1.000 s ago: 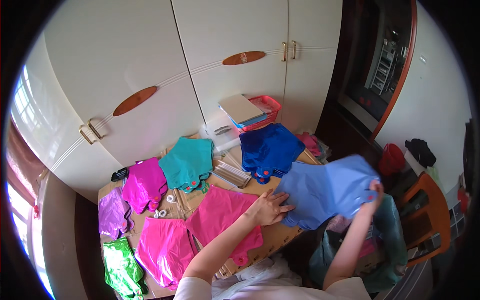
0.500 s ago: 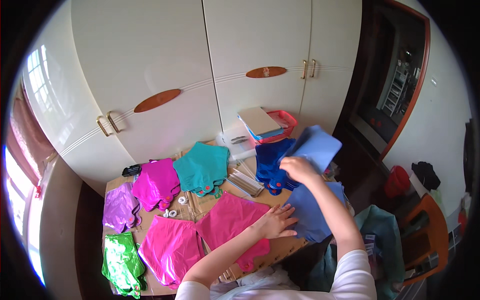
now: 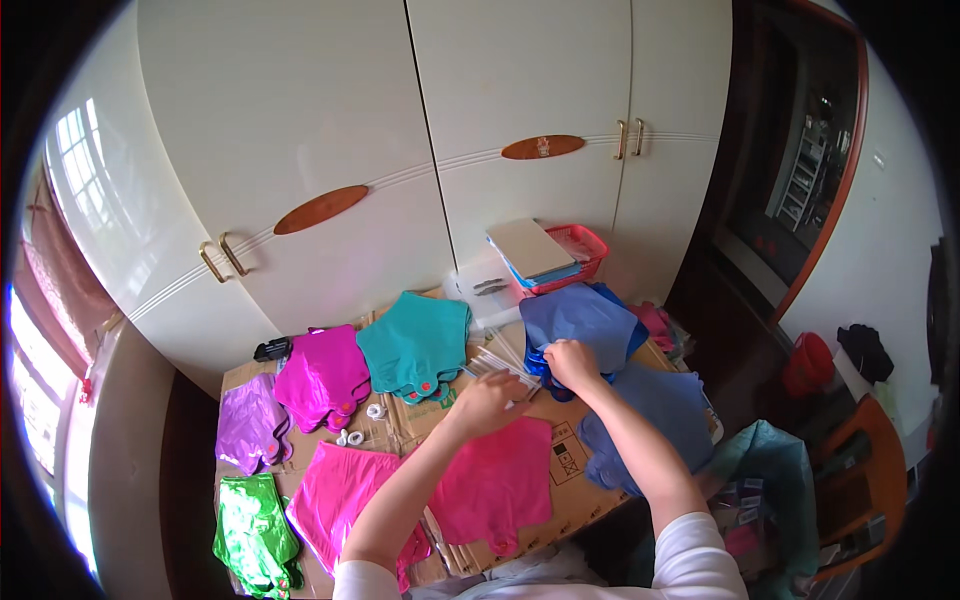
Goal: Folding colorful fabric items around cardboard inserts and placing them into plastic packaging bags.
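My right hand (image 3: 571,366) pinches the lower edge of a light-blue, flat piece of thin film (image 3: 580,318). That piece lies over a stack of dark-blue shiny pieces (image 3: 638,338) with a scalloped edge. My left hand (image 3: 488,402) reaches over several thin white sticks (image 3: 497,363), fingers bent toward the right; their tips are partly hidden. More light-blue film (image 3: 655,420) lies to the right of my right forearm. Pink film pieces (image 3: 495,470) and another pink stack (image 3: 335,490) lie under and beside my left forearm.
Teal (image 3: 415,345), magenta (image 3: 322,375), purple (image 3: 252,425) and green (image 3: 255,525) stacks lie on the cardboard-covered table (image 3: 575,510). White rings (image 3: 350,437) sit mid-table. A red basket (image 3: 590,250) stands behind; a teal bag (image 3: 775,450) and a wooden chair (image 3: 870,490) are at right.
My right hand has laid the raised light-blue piece onto the dark-blue stack. My left hand has moved from the light-blue pile up and left to the white sticks. The view shifted slightly.
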### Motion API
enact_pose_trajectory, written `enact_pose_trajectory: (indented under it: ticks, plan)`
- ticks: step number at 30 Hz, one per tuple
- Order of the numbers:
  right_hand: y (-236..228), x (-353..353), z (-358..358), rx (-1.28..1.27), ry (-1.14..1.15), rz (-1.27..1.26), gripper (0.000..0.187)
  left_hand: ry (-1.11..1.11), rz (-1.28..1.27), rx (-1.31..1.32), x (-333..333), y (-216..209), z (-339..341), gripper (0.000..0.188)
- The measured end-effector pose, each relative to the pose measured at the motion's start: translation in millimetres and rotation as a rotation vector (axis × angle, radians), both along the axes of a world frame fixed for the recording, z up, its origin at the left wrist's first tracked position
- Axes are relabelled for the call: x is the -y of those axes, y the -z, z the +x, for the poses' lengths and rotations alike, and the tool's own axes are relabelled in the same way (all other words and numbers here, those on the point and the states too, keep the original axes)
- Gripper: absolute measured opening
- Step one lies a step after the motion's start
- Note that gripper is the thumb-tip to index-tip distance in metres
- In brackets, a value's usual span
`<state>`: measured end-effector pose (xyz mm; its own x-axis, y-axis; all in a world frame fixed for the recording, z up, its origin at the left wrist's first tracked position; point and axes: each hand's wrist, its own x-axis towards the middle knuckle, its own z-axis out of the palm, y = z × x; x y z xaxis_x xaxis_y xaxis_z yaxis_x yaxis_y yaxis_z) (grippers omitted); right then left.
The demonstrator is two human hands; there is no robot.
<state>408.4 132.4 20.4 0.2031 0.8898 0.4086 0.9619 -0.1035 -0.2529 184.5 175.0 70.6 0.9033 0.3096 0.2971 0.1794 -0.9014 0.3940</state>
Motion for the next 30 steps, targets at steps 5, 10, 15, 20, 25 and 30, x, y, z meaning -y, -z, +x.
enact_pose_trajectory:
  ticks: [5,10,15,20,25,30]
  plan:
    - [-5,-2,16,-0.426,0.057,-0.017,0.019,-0.132,0.017,-0.043,-19,3,38,0.052]
    - [1,-6,29,-0.756,0.063,-0.046,0.02,-0.06,0.272,0.039,-30,24,71,0.049]
    - [13,-1,61,-1.166,-0.001,0.088,0.022,-0.121,0.231,-0.199,-26,28,84,0.031]
    - [-15,23,94,-1.7,0.09,0.2,0.019,-0.036,0.425,-0.222,-27,36,86,0.022]
    - [-26,62,170,-1.738,0.355,0.712,0.032,0.0,0.419,-0.299,-29,41,95,0.02]
    - [-111,102,201,-0.772,0.415,1.116,0.014,-0.065,0.448,-0.134,-29,55,95,0.014]
